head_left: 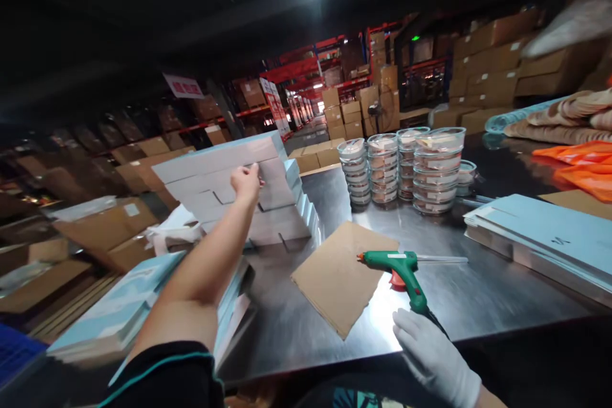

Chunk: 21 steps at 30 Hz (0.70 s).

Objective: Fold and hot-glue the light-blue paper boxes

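Note:
My bare left hand is reached out to a stack of white and light-blue cartons at the left of the table. Its fingers are curled in front of the upper cartons; whether they grip anything is hidden. My right hand, in a white glove, is at the table's front edge with its fingers stretched out and holds nothing visible. Just above it lies a green hot glue gun with an orange trigger and a clear glue stick in its back. The gun's nozzle rests over a brown cardboard sheet.
Several stacks of round clear-lidded containers stand at the back of the metal table. Flat light-blue cardboard pieces lie at the right. More blue-white pieces are at the lower left. An orange bag lies far right.

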Motion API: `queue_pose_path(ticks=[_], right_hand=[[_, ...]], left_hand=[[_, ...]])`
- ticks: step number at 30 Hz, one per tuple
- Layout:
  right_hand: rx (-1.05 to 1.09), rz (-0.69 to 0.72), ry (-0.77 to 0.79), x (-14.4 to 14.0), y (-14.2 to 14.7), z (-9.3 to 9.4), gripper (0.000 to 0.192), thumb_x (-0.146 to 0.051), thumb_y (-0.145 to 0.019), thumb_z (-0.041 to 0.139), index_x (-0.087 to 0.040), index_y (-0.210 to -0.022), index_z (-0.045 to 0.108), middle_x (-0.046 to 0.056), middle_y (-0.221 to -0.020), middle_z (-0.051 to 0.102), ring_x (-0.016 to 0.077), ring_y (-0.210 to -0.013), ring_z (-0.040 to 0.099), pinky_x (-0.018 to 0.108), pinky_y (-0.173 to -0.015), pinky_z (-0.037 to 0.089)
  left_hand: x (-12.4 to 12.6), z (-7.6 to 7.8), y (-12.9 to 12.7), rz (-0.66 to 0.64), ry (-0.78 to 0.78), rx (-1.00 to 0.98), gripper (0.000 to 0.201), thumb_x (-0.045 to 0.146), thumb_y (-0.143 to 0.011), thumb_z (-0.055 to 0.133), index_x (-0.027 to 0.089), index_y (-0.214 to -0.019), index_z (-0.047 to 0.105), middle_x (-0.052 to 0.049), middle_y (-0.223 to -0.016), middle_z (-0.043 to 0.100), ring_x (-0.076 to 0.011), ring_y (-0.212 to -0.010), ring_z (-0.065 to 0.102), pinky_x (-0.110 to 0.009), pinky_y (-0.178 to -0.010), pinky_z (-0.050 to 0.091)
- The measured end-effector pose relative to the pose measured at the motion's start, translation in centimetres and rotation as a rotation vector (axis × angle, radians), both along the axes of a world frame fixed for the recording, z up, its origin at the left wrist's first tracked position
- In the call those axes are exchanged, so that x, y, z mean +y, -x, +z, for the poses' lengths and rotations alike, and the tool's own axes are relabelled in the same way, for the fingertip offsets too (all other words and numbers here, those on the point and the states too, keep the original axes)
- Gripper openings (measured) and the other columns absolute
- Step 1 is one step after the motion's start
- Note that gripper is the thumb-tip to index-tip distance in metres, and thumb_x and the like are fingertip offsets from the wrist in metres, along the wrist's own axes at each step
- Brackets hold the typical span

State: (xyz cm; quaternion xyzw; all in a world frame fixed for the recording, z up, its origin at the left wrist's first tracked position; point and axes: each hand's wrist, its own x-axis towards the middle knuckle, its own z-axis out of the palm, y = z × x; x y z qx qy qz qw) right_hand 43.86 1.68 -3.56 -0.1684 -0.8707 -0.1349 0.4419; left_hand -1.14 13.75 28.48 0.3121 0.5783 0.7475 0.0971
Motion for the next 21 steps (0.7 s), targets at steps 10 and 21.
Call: queue_pose_path(ticks=[10,21], right_hand=[[-0.026,-0.001,0.022,0.3,0.1,-1.3,0.042,-0.002,-0.088,0.05,-0.012,-0.124,0.07,0.017,-0.121,0.078,0.0288,-0.118,0.071,0.044,-0.1,0.062],[-0.051,-0.036,-0.03,0.7,0.2,-1.8,0.039,-0.007,-0.085,0.051,-0.012,-0.12,0.068,0.016,-0.117,0.079,0.0286,-0.116,0.072,0.042,-0.098,0.061]], left_hand=[[3.2,0.2,3.3,0.282,0.281,1.344,0.074,0.059,-0.103,0.055,0.02,-0.165,0.047,-0.016,-0.184,0.003,-0.0427,-0.17,-0.004,-0.068,-0.132,-0.01],[8.5,-7.4,-3.2,-0.077,0.502,1.827,0.072,0.043,-0.101,0.059,0.014,-0.165,0.046,-0.02,-0.18,0.023,-0.0348,-0.171,0.011,-0.062,-0.137,0.004]])
